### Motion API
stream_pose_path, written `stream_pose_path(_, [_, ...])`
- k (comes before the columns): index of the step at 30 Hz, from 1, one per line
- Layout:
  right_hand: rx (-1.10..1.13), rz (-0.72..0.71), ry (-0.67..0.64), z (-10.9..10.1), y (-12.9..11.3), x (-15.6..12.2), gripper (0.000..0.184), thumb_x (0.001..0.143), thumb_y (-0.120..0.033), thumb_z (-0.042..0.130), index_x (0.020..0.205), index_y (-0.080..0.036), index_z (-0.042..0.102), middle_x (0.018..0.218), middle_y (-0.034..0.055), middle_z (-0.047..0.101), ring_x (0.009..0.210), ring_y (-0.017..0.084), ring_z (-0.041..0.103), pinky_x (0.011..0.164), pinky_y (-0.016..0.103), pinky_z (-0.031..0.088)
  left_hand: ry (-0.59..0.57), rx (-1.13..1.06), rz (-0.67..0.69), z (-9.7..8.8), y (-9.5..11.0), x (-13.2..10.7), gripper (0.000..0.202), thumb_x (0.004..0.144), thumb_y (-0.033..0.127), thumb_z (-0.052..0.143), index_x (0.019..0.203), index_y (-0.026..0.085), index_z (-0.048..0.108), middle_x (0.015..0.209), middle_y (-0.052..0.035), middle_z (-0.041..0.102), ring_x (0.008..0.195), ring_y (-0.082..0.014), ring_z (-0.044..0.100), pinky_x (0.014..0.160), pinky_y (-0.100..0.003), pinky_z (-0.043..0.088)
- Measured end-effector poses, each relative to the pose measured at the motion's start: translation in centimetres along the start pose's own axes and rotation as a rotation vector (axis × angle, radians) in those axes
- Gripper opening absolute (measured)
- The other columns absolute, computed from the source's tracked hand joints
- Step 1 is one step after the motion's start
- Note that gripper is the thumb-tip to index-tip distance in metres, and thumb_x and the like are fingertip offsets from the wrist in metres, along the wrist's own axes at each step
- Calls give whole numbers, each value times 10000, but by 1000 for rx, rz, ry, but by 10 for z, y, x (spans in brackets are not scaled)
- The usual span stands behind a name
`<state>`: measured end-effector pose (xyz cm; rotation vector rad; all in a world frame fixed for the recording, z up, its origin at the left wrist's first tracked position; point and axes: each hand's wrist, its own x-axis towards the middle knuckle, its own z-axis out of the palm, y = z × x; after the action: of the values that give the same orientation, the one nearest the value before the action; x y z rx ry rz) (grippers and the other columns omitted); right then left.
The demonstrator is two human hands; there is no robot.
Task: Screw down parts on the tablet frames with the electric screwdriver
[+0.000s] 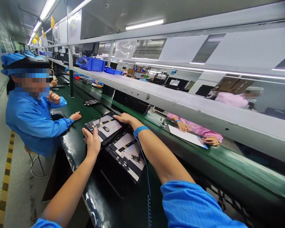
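Note:
An opened tablet (114, 127), with a light inner plate, black frame and small loose-looking parts, is held by its two sides between my hands. My left hand (92, 141) presses along its left edge, the thumb up. My right hand (125, 118) grips its far right edge; some of its fingers are hidden. Right beside it, nearer to me, lies a second opened tablet (133, 166) with a similar light plate and a small board with wires. Black trays or frames (114, 183) lie beneath them. A blue wrist strap (141, 129) with a coiled cord (149, 202) is on my right wrist.
A co-worker in blue (35, 123) sits at the left, one hand on the green bench (78, 110). Another dark device (91, 102) lies farther along. Across the conveyor (161, 123), a person in pink handles a white panel (185, 135). A shelf (180, 98) with blue bins (92, 64) runs above.

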<state>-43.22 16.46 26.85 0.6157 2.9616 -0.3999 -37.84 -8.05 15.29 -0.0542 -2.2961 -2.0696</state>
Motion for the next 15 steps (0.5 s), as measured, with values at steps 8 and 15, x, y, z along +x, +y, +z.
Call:
stream_pose_path(8, [42,10,-69,12,6,0,584,940,-688,542,780,-156,722,839,99,741,776,215,661,721,299,497,40,-33,-38,3,-19,-12,838,1034,589,287,1662,106,12,1752,-140,5,1614,-248,-29,1318,-394,53])
stream_pose_path(15, [53,-26,-74,11,7,5,599,916,-710,561,684,-171,678,685,67,659,690,210,619,685,318,479,110,-67,12,17,-15,-20,809,1048,498,285,1643,26,8,1741,-190,14,1615,-240,-2,1319,-373,79])
